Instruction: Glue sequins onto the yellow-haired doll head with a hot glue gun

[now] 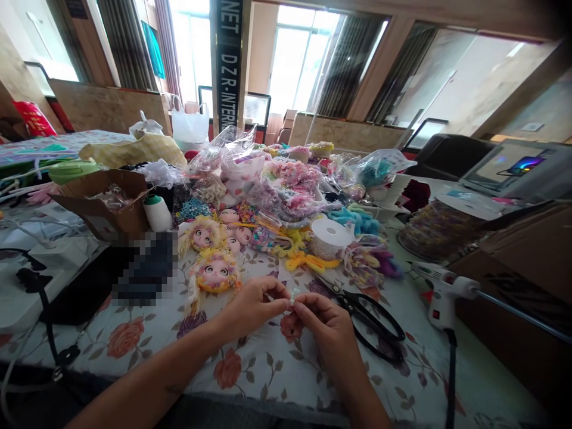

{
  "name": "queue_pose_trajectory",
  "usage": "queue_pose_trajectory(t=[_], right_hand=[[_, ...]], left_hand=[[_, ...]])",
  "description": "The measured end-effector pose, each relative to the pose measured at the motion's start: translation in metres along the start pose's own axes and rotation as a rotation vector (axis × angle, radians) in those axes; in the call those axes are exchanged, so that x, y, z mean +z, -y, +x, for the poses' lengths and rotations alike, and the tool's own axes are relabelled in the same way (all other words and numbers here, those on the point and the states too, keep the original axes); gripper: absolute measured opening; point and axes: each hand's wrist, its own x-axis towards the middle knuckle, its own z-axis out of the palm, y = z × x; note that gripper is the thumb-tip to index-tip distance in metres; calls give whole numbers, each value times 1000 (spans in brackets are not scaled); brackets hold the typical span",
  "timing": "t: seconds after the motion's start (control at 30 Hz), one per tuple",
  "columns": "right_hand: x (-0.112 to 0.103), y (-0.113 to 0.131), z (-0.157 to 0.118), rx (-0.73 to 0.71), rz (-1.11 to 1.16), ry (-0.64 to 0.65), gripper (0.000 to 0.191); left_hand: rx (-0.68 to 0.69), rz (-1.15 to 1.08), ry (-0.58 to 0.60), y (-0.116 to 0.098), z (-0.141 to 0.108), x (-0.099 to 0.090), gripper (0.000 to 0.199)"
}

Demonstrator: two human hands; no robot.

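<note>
Between my fingertips, above the floral tablecloth (272,357), is a small pale green and white beaded piece (294,295). My left hand (261,305) pinches it from the left, thumb against fingers. From the right, my right hand (326,319) pinches the same piece, and the two hands nearly touch. Black-handled scissors (373,316) lie just right of my right hand, blades toward the back. A doll head with yellow curly hair (217,271) rests behind my left hand, with another doll head (202,235) behind it.
A white glue gun (442,295) stands at the right near a brown box (513,286). Behind are a white spool (330,235), yarn piles (295,185) and plastic bags. To the left are an open cardboard box (111,208), a thread cone (157,213) and cables.
</note>
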Motion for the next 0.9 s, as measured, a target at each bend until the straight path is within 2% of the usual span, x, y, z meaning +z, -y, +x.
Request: queue_pose_trajectory(t=[0.27,0.4,0.6,0.73,0.9], right_hand=[[2,-2,1,-6,-38,21,27],[2,-7,2,-57,-67,30,26],[2,-7,1,-42,-108,86,26],[2,-7,1,-29,-95,102,28],[3,-2,-2,-11,-67,111,29]], left_hand=[[-20,64,7,-3,-1,0,16],[15,204,-23,-7,-2,0,13],[71,293,-22,-10,-2,-1,11],[80,273,-19,-11,-3,-3,11],[51,143,30,-8,-3,-4,16]])
